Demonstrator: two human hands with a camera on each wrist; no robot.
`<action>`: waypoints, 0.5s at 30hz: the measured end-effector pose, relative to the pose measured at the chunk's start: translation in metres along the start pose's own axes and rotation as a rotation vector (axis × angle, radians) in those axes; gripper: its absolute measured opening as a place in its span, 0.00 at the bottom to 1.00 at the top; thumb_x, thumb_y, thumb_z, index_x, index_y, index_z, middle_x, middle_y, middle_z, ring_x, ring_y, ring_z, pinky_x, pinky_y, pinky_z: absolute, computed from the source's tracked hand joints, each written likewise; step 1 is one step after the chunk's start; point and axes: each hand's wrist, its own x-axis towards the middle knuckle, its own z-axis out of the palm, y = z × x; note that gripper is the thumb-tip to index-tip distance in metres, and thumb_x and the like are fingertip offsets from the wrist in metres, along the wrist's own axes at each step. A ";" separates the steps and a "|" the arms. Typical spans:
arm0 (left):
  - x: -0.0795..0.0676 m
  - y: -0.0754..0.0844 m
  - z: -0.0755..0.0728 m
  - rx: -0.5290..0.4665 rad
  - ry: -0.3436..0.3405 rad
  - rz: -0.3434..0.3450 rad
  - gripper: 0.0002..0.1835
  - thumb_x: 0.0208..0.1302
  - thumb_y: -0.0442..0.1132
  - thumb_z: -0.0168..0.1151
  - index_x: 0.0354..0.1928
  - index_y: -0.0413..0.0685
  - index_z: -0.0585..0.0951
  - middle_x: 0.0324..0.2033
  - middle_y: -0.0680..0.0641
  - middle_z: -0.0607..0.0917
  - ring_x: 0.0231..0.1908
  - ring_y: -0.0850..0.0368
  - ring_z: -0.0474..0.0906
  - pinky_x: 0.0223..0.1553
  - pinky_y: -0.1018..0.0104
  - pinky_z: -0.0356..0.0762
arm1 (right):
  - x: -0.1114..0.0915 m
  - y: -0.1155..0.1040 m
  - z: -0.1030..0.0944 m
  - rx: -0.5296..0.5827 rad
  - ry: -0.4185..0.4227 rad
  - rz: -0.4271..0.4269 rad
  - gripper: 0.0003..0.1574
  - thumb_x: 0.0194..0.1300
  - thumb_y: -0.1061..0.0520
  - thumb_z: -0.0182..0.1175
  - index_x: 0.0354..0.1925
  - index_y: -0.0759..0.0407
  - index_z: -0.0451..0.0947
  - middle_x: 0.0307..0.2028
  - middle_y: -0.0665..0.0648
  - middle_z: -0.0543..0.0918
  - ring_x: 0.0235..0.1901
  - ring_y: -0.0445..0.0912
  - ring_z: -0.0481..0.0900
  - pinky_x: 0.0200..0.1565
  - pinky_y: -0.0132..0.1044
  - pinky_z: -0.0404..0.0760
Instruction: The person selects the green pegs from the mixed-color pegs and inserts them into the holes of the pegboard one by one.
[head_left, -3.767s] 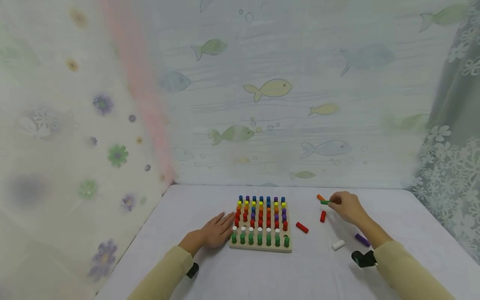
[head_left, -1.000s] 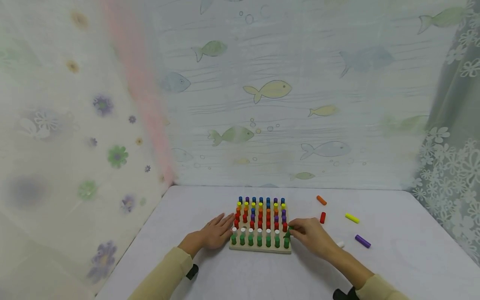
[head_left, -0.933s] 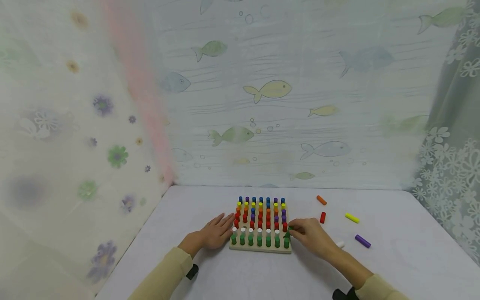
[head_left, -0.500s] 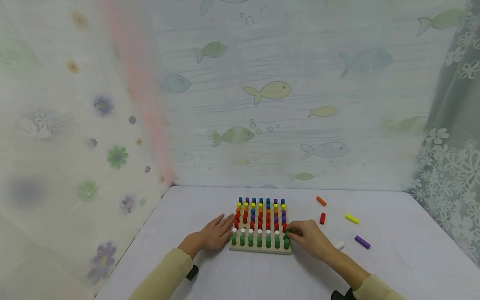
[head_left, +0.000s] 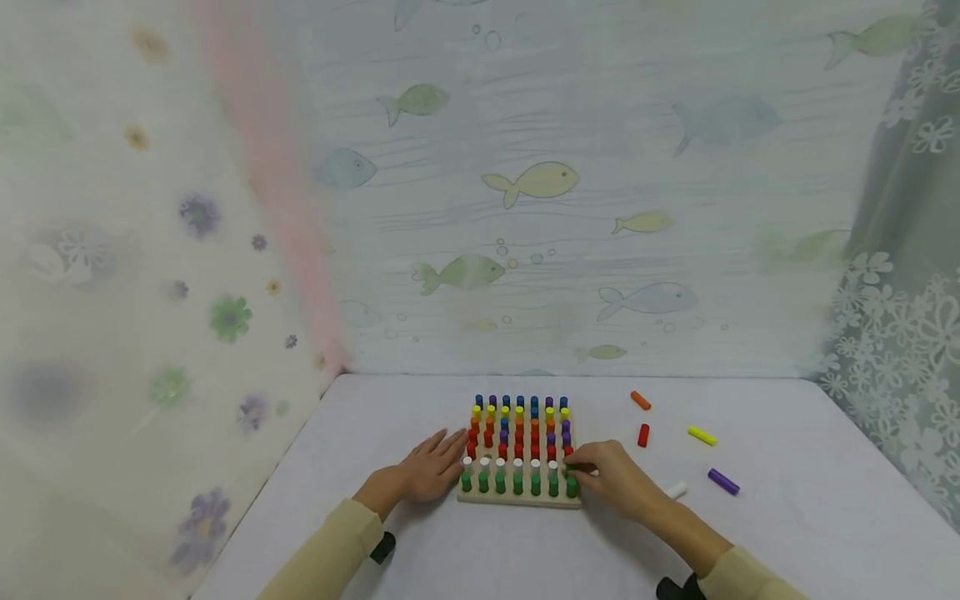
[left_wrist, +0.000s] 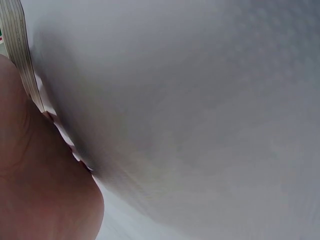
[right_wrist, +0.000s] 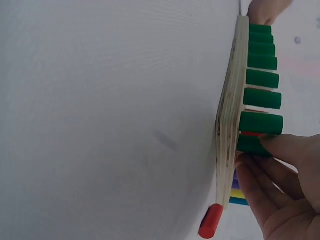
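Note:
A wooden pegboard (head_left: pixel 517 499) with rows of coloured pegs stands on the white table. My right hand (head_left: pixel 618 479) is at its right edge, pinching a green peg (right_wrist: pixel 250 144) between thumb and finger. In the right wrist view that peg stands upright against the board's top, beside the front row of green pegs (right_wrist: pixel 261 122); its lower end in the hole cannot be made out. My left hand (head_left: pixel 427 471) lies flat with straight fingers against the board's left side. The left wrist view shows only part of that hand and the board's edge (left_wrist: pixel 20 50).
Loose pegs lie to the right: orange (head_left: pixel 641 400), red (head_left: pixel 643 435), yellow (head_left: pixel 702 436), purple (head_left: pixel 723 482) and white (head_left: pixel 677 491), partly behind my right hand. Another red peg (right_wrist: pixel 210 221) lies close to the board in the right wrist view. A patterned curtain (head_left: pixel 525 250) hangs behind.
My right hand has carried the green peg from the far right of the table to the board's right edge, then lowered it slightly leftward. My left hand has stayed put.

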 end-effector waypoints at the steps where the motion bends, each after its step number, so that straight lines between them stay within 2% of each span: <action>1: -0.001 0.000 -0.001 -0.002 -0.006 -0.001 0.35 0.82 0.58 0.35 0.83 0.52 0.49 0.82 0.51 0.50 0.81 0.43 0.41 0.78 0.41 0.43 | 0.001 0.000 0.001 -0.002 -0.006 0.001 0.11 0.65 0.67 0.68 0.46 0.64 0.88 0.41 0.55 0.90 0.38 0.41 0.86 0.42 0.34 0.87; 7: -0.007 0.001 -0.002 -0.014 -0.030 0.004 0.36 0.81 0.58 0.37 0.83 0.51 0.50 0.82 0.49 0.51 0.80 0.41 0.42 0.76 0.37 0.46 | 0.000 0.000 0.000 0.022 -0.065 0.003 0.11 0.66 0.66 0.67 0.47 0.64 0.87 0.42 0.55 0.90 0.39 0.41 0.86 0.42 0.33 0.87; 9: -0.007 0.002 -0.002 -0.008 -0.018 0.014 0.36 0.82 0.58 0.37 0.82 0.50 0.50 0.81 0.49 0.51 0.80 0.41 0.42 0.77 0.38 0.46 | 0.000 -0.001 -0.004 0.027 -0.086 -0.004 0.12 0.67 0.66 0.66 0.49 0.64 0.87 0.43 0.56 0.90 0.40 0.43 0.86 0.44 0.35 0.87; 12: -0.005 0.000 -0.004 -0.010 0.025 0.041 0.35 0.82 0.57 0.38 0.82 0.49 0.52 0.81 0.47 0.54 0.80 0.40 0.45 0.76 0.38 0.48 | -0.002 -0.004 -0.014 0.016 -0.120 -0.007 0.15 0.68 0.67 0.65 0.53 0.66 0.85 0.47 0.58 0.89 0.44 0.47 0.87 0.47 0.40 0.87; 15: -0.005 -0.002 -0.007 -0.066 0.089 0.073 0.34 0.81 0.56 0.44 0.81 0.48 0.57 0.78 0.45 0.60 0.78 0.39 0.53 0.74 0.37 0.54 | -0.010 -0.004 -0.032 -0.019 -0.122 -0.006 0.17 0.69 0.66 0.64 0.55 0.66 0.83 0.49 0.60 0.88 0.47 0.50 0.86 0.49 0.46 0.86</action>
